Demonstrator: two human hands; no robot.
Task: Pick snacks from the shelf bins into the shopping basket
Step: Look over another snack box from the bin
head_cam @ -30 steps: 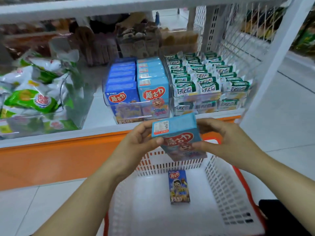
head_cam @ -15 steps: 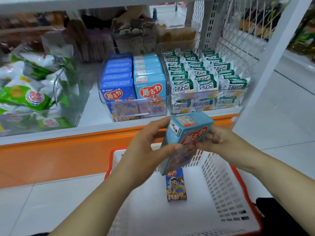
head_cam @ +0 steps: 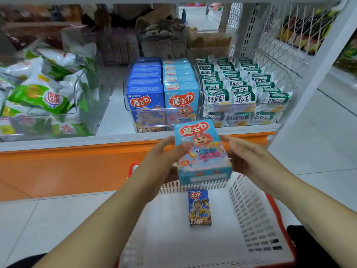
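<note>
Half a second ago the light-blue cardboard snack box [head_cam: 201, 151] was tipped with its labelled top end showing; it has now been turned so its printed cartoon front faces up at the camera. The right hand [head_cam: 249, 157], which pinched the box then, has opened: its fingers lie nearly straight beside the box's right edge, and contact cannot be made out. The left hand [head_cam: 164, 157] grips the left edge, thumb on the front. The box is held over the far rim of the white slatted red-rimmed shopping basket [head_cam: 251, 209], where a small dark-blue snack box [head_cam: 200, 207] lies flat near the far wall.
</note>
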